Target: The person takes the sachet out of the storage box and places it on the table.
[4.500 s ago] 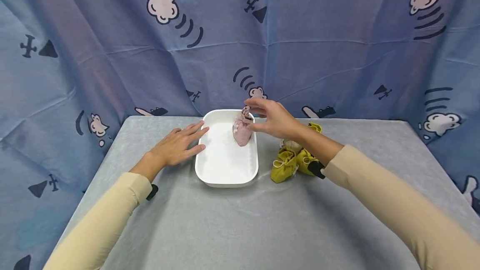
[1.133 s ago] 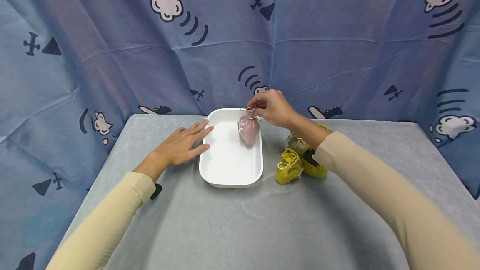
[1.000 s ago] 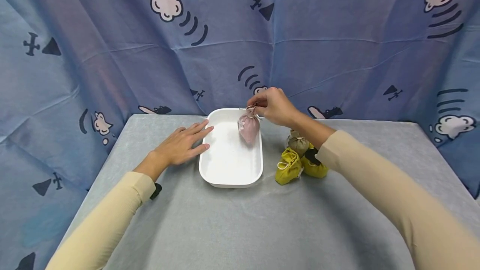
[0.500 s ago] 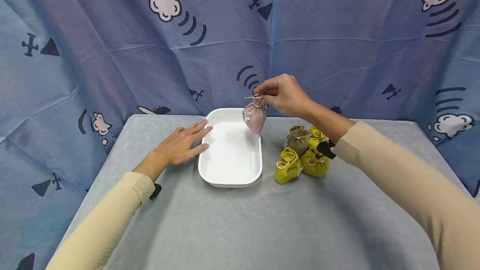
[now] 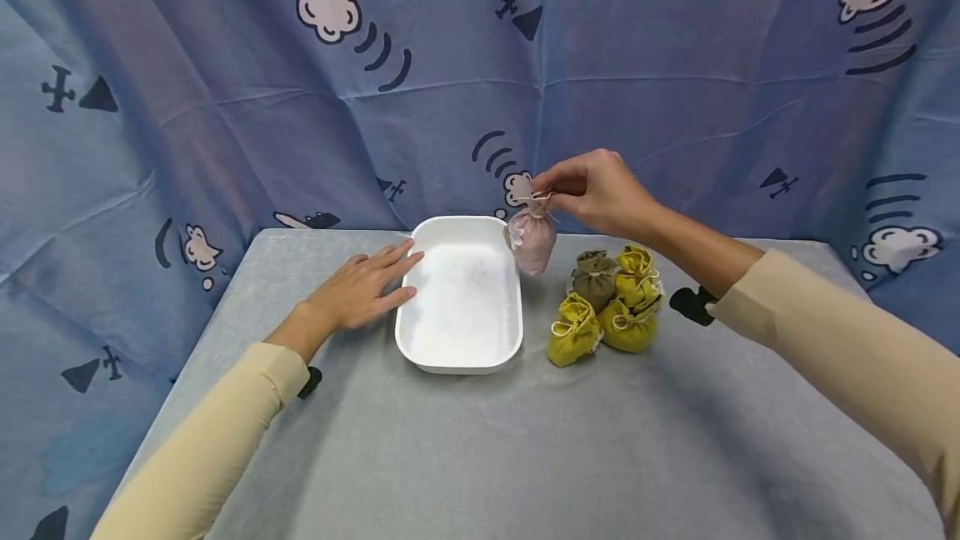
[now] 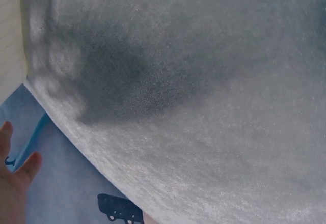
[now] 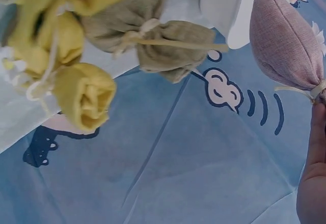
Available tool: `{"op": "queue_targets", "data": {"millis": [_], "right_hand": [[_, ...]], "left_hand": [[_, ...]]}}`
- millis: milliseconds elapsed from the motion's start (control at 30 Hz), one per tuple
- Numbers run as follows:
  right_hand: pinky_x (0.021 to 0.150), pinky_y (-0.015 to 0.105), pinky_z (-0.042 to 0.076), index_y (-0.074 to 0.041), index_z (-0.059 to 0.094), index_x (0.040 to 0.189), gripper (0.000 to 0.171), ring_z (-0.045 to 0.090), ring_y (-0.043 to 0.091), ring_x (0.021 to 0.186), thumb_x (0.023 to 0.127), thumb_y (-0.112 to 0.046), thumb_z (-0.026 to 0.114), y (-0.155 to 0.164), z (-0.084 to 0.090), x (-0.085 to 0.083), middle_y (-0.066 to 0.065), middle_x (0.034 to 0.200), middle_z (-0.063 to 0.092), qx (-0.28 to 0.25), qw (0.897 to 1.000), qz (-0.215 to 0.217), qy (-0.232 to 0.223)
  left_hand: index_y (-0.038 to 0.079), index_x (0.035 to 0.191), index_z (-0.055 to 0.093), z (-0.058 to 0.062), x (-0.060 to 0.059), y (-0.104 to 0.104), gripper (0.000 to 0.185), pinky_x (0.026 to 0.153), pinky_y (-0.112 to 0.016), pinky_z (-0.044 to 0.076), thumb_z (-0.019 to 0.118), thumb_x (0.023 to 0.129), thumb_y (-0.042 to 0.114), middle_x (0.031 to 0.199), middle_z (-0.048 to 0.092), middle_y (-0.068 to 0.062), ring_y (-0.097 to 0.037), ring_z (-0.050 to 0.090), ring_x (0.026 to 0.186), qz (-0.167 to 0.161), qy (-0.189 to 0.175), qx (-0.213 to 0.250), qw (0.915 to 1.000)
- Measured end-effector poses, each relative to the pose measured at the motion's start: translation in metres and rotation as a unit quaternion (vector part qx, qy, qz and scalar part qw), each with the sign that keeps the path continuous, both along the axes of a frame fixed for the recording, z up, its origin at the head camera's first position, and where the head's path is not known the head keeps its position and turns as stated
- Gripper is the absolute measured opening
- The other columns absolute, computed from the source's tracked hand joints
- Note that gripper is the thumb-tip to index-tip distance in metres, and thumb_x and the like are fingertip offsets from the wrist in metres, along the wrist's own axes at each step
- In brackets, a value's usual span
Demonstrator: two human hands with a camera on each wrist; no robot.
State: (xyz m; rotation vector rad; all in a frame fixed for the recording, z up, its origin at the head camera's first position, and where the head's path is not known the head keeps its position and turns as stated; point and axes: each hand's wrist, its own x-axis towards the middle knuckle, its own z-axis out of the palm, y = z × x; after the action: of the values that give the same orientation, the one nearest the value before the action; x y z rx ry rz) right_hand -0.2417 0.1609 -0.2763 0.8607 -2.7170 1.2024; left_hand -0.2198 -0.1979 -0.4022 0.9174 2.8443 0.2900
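Pinched at its gathered neck, a small pink drawstring pouch [image 5: 533, 242] with a white flower hangs from my right hand [image 5: 596, 194]. It is in the air just past the right rim of a white plastic tray [image 5: 459, 315]. In the right wrist view the pouch [image 7: 285, 43] appears large beside the thumb side of the hand [image 7: 311, 193]. My left hand [image 5: 365, 288] lies with straight, spread fingers, the tips touching the tray's left rim. In the left wrist view only part of the left hand [image 6: 15, 183] shows.
Right of the tray, several pouches stand in a cluster: a brown one [image 5: 595, 277], and yellow ones, such as the front yellow pouch [image 5: 575, 330]. The grey table [image 5: 450, 457] ends behind at a blue printed curtain [image 5: 660, 107].
The right hand has taken hold of the pink pouch in the tray, lifted it out and carried it right past the rim. The left hand has stayed at the tray's left side.
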Motion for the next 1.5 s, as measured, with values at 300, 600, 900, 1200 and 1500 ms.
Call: {"op": "queue_targets", "data": {"millis": [300,600,900,1200,1500], "right_hand": [[0.082,0.024,0.056,0.004,0.074,0.109,0.023,0.071,0.027,0.102,0.088,0.011,0.068,0.018,-0.014,0.013,0.017,0.110,0.072,0.013,1.000,-0.003,-0.023],[0.080,0.025,0.057,0.003,0.074,0.108,0.023,0.071,0.027,0.100,0.086,0.010,0.071,0.026,-0.031,0.019,0.017,0.107,0.073,0.013,1.000,0.007,-0.019],[0.083,0.027,0.056,0.004,0.074,0.107,0.022,0.070,0.030,0.101,0.087,0.012,0.069,0.028,-0.048,0.019,0.019,0.108,0.072,0.016,0.999,0.014,-0.038],[0.083,0.028,0.057,0.002,0.074,0.108,0.023,0.070,0.027,0.102,0.087,0.010,0.070,0.023,-0.064,0.022,0.015,0.108,0.073,0.043,0.997,0.002,-0.063],[0.085,0.032,0.057,0.004,0.072,0.110,0.025,0.070,0.028,0.103,0.087,0.012,0.069,0.025,-0.072,0.022,0.017,0.110,0.072,0.055,0.994,0.018,-0.088]], "left_hand": [[0.022,0.160,0.025,0.000,0.001,-0.001,0.066,0.113,-0.057,0.027,0.034,0.105,0.056,0.166,0.014,-0.002,-0.027,0.022,0.150,-0.001,0.002,0.002,1.0000],[0.024,0.160,0.024,0.001,0.001,-0.002,0.065,0.113,-0.059,0.025,0.034,0.104,0.057,0.167,0.014,-0.001,-0.027,0.021,0.150,0.003,-0.001,0.005,1.0000],[0.024,0.160,0.024,0.001,0.002,-0.002,0.065,0.114,-0.058,0.025,0.033,0.104,0.057,0.167,0.013,-0.001,-0.028,0.021,0.150,0.004,-0.004,0.002,1.0000],[0.023,0.160,0.023,0.001,0.002,-0.002,0.066,0.113,-0.057,0.026,0.033,0.104,0.058,0.167,0.013,-0.001,-0.027,0.021,0.150,0.001,-0.001,0.002,1.0000],[0.024,0.160,0.023,0.000,0.002,0.000,0.066,0.113,-0.057,0.026,0.033,0.104,0.058,0.167,0.013,-0.001,-0.027,0.021,0.150,-0.004,0.000,0.003,1.0000]]}}
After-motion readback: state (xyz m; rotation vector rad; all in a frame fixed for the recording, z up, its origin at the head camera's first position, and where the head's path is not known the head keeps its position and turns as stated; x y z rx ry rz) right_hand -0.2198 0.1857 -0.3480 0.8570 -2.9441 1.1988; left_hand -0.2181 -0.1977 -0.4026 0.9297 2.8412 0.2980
